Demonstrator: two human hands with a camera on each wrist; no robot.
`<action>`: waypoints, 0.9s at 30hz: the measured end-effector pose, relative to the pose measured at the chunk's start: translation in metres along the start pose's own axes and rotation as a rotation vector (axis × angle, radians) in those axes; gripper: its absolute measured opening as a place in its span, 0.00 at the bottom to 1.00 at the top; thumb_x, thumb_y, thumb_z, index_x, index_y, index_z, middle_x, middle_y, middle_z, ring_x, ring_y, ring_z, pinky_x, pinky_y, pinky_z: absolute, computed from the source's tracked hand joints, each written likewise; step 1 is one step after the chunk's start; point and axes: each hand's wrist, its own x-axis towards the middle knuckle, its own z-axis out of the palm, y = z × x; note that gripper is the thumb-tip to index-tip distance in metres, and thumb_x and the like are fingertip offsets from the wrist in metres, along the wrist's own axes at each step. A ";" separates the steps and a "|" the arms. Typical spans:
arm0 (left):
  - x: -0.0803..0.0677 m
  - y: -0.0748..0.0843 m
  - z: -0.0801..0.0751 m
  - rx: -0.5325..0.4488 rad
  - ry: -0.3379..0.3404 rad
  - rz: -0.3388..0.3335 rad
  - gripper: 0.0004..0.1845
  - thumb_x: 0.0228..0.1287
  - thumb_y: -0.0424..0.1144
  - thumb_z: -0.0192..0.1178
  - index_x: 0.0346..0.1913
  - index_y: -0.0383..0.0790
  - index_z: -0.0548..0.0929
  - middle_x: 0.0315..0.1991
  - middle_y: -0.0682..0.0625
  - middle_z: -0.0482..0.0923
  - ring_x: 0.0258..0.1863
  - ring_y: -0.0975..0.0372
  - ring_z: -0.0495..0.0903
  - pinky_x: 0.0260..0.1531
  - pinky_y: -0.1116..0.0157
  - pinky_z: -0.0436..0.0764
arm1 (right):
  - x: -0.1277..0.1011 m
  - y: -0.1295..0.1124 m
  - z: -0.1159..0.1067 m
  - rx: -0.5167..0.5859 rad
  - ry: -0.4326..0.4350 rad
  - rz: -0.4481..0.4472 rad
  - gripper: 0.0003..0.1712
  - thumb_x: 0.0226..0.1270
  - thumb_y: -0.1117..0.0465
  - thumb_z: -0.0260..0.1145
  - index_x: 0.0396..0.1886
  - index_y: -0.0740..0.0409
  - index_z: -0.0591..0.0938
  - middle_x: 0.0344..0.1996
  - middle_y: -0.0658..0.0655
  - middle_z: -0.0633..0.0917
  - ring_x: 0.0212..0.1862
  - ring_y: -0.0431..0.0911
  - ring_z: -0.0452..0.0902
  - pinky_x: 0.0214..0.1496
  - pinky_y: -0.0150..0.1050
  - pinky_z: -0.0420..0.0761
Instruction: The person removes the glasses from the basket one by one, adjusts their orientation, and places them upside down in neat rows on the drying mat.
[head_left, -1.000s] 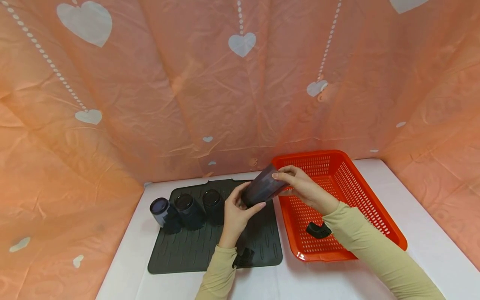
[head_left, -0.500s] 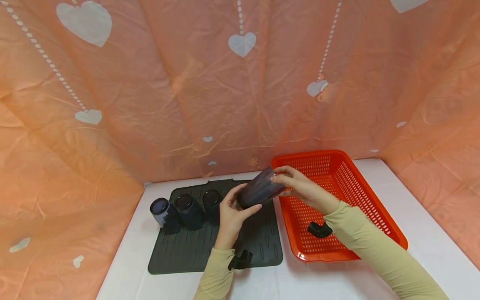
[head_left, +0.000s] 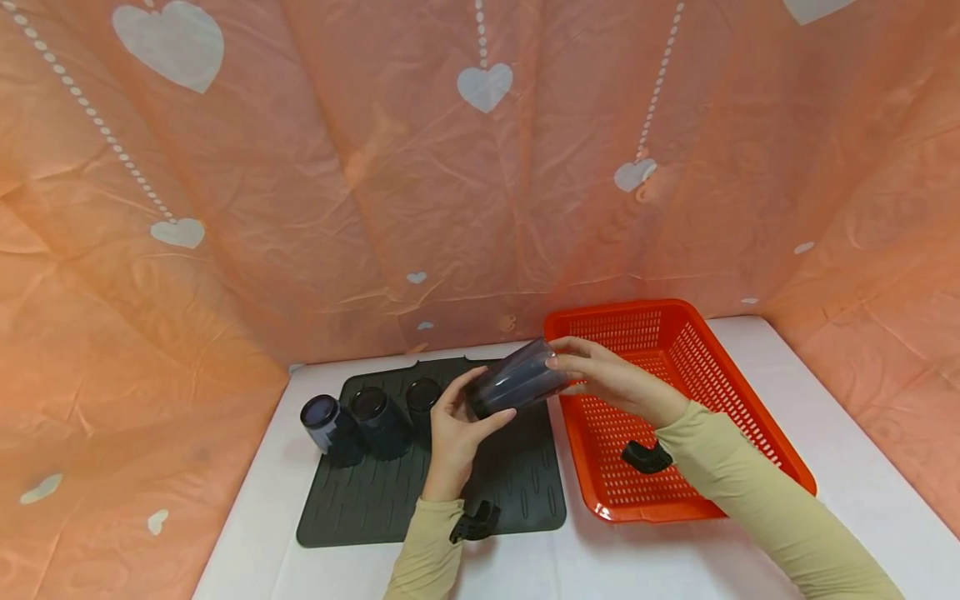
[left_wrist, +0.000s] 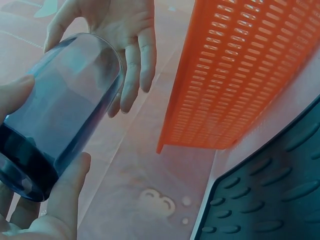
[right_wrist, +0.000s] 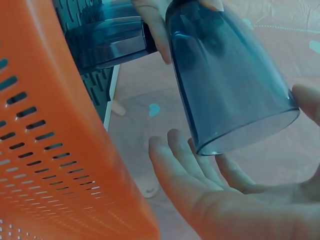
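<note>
The person held a dark blue tumbler point(head_left: 516, 387) tilted on its side in the air above the right edge of the grey drying mat point(head_left: 390, 500), just beside the orange basket point(head_left: 750, 417). The left hand point(head_left: 455, 429) curled round its base, while the right hand point(head_left: 611, 383) had its fingers at the open rim. Smooth plastic held so lightly could, I thought, slip and knock the three tumblers point(head_left: 375, 421) upside down along the mat's far edge.

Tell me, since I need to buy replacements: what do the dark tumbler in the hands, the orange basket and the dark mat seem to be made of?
Dark blue see-through tumbler: likely glossy plastic or glass; fingers show through its wall.
Orange slotted basket: moulded plastic, smooth and slightly shiny.
Dark grey ribbed mat: probably silicone or rubber, matte with raised ridges.
</note>
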 end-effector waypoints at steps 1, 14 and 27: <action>0.000 0.000 0.000 0.000 0.001 0.000 0.35 0.43 0.23 0.75 0.59 0.41 0.78 0.55 0.41 0.75 0.52 0.47 0.73 0.50 0.54 0.79 | 0.000 0.000 0.000 -0.003 -0.007 0.000 0.32 0.67 0.56 0.61 0.65 0.64 0.62 0.52 0.63 0.77 0.51 0.55 0.76 0.59 0.54 0.73; -0.002 0.009 -0.014 0.011 0.035 0.020 0.37 0.42 0.23 0.75 0.61 0.37 0.75 0.55 0.41 0.74 0.50 0.48 0.76 0.45 0.55 0.82 | -0.008 -0.001 -0.015 0.024 -0.066 -0.053 0.29 0.72 0.57 0.57 0.67 0.64 0.64 0.61 0.66 0.73 0.60 0.61 0.71 0.64 0.56 0.66; -0.005 0.017 -0.030 0.039 0.109 0.038 0.38 0.40 0.22 0.75 0.58 0.33 0.69 0.56 0.42 0.76 0.48 0.47 0.77 0.42 0.59 0.82 | -0.020 0.000 -0.036 0.080 -0.037 -0.075 0.21 0.75 0.57 0.52 0.62 0.62 0.70 0.64 0.72 0.68 0.64 0.67 0.63 0.65 0.59 0.62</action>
